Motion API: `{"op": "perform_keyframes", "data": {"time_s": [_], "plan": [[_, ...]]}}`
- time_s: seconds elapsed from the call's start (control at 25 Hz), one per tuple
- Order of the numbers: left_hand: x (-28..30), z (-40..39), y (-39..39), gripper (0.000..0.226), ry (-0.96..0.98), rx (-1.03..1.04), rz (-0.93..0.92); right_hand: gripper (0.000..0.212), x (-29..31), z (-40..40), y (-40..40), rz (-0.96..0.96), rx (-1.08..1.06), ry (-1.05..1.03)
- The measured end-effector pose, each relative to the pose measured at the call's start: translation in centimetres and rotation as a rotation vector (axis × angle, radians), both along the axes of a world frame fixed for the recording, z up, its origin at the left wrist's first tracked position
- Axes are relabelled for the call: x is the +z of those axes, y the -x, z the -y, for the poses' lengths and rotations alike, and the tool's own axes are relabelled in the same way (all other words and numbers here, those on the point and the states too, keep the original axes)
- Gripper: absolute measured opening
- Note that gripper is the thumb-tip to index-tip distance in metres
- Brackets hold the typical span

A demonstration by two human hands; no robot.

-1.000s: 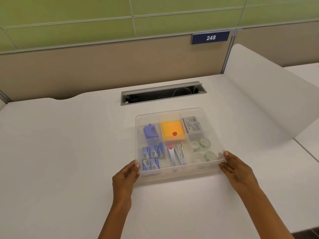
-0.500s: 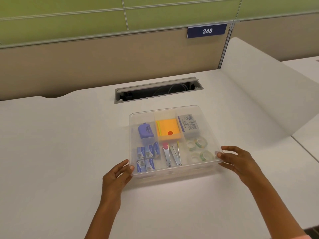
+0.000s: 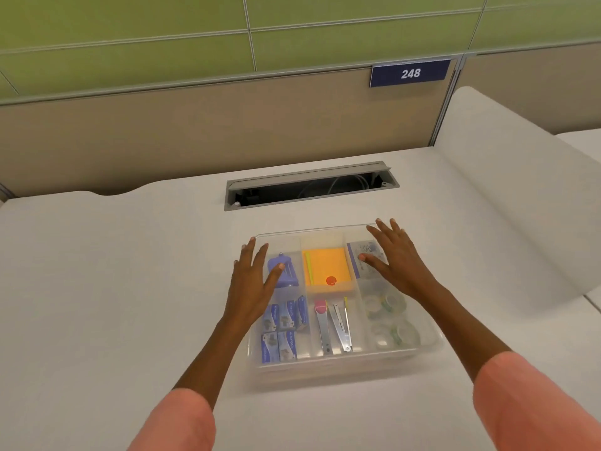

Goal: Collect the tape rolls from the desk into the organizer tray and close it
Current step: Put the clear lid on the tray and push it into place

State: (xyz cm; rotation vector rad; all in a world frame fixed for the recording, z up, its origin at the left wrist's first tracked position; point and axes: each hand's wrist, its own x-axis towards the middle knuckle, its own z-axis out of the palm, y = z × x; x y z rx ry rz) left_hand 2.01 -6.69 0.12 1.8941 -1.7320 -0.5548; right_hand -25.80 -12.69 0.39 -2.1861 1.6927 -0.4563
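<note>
A clear plastic organizer tray [image 3: 338, 364] sits on the white desk with a clear lid on top. Through the lid I see several tape rolls [image 3: 388, 317] in the right front compartment. My left hand [image 3: 252, 283] lies flat with spread fingers on the lid's far left part. On the far right part of the lid my right hand [image 3: 395, 260] rests flat, fingers spread too. Neither hand holds anything.
Other tray compartments hold an orange sticky-note pad [image 3: 327, 268], a purple tape dispenser [image 3: 283, 271], blue staple boxes [image 3: 283, 330], metal staplers [image 3: 335, 327] and a small box [image 3: 364, 255]. A cable slot [image 3: 309, 188] opens behind the tray; a partition wall stands beyond.
Both hands left the tray's near corners and moved forward onto the far part of the lid. The view moved closer to the tray.
</note>
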Motion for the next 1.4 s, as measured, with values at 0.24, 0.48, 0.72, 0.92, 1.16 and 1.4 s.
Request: {"op": "perform_keyframes", "data": {"time_s": [0.24, 0.48, 0.72, 0.92, 1.16, 1.4], "plan": [[-1.3, 3.9, 0.4, 0.124, -0.053, -0.039, 0.164, 0.101, -1.2, 2.8, -0.6, -0.151, 0.020, 0.016], [-2.5, 4.2, 0.4, 0.099, -0.063, -0.010, 0.125, 0.079, -1.6, 3.3, -0.6, -0.115, 0.006, -0.031], [-2.9, 4.5, 0.5, 0.082, -0.040, 0.015, 0.092, 0.080, -1.5, 3.6, -0.6, -0.062, -0.022, -0.028], [-2.9, 4.4, 0.3, 0.079, -0.018, 0.013, 0.069, 0.103, -1.7, 3.0, -0.4, -0.168, 0.021, 0.025], [-1.3, 3.2, 0.2, 0.107, 0.045, -0.008, 0.071, 0.079, -0.8, 2.5, -0.7, -0.151, 0.053, 0.014], [-1.4, 0.0, 0.5, 0.058, 0.001, 0.141, -0.036, 0.059, 0.5, -1.1, -0.6, -0.024, -0.131, 0.054]]}}
